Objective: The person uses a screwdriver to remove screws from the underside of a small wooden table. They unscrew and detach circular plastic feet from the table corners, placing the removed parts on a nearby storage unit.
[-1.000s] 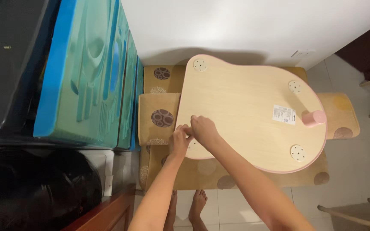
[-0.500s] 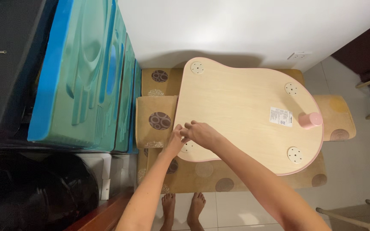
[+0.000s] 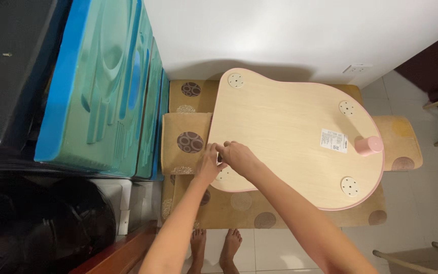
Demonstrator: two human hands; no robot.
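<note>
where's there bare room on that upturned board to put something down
The widest free patch on the wooden board lies mid-panel, bordered by the top round plate, the white label and the lower right plate. It is crowded at the near left edge, where the left hand and right hand meet, and by the pink leg.

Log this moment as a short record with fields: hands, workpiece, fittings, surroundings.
hands: left hand and right hand together at the near-left edge of the board; any held part hidden
workpiece: pale wooden tabletop, pink-edged, underside up, on brown cushions
fittings: pink leg upright at right; round mounting plates
surroundings: teal panels at left; white wall
</note>
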